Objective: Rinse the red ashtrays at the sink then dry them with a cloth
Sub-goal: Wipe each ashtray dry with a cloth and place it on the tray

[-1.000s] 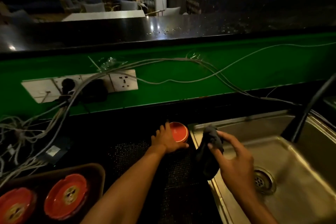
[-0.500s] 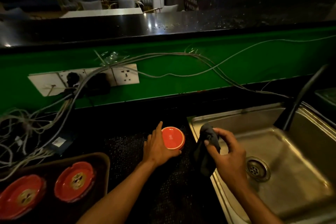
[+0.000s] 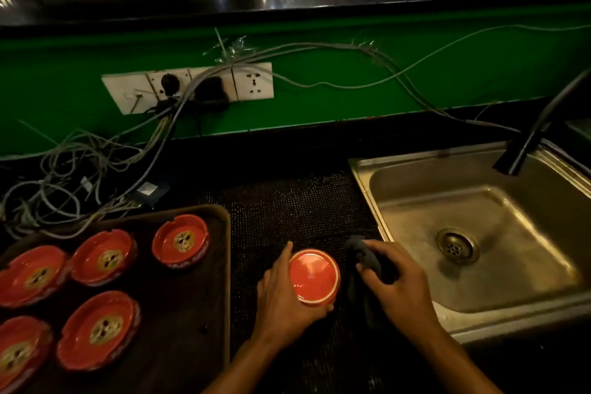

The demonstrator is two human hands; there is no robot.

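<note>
My left hand (image 3: 281, 294) grips a red ashtray (image 3: 313, 277) turned bottom-up, over the dark textured mat (image 3: 287, 211). Just to its right, my right hand (image 3: 396, 281) holds a dark cloth (image 3: 364, 253) bunched in its fingers, close to the ashtray's side. The steel sink (image 3: 479, 233) lies to the right, with its drain (image 3: 458, 245) bare and a black faucet (image 3: 537, 131) over the far corner. No water runs.
A dark tray (image 3: 192, 313) at the left holds several red ashtrays (image 3: 180, 241) face-up. Tangled grey cables (image 3: 80, 176) and a socket strip (image 3: 192, 86) on the green wall lie behind the counter.
Both hands have drawn nearer to me with the ashtray and the cloth. The view has tilted down, so more of the tray and sink shows.
</note>
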